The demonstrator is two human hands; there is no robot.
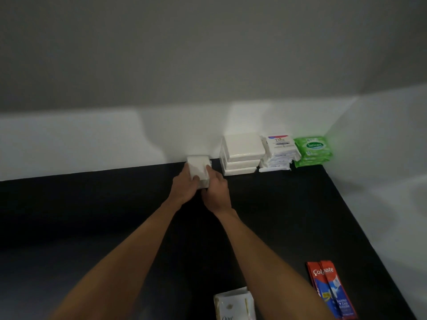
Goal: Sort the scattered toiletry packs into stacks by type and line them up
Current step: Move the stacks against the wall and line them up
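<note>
My left hand and my right hand together grip a small stack of plain white packs at the back of the black table, close to the wall. To its right stands a row: a stack of larger white packs, a stack of Dove packs and a stack of green Sanicare wipes in the corner. Red and blue Colgate sachets lie at the front right. A white Dove sachet stack lies at the front edge, between my forearms.
A white wall runs along the back of the table and another white wall closes its right side. Dark bare tabletop stretches to the left of my arms.
</note>
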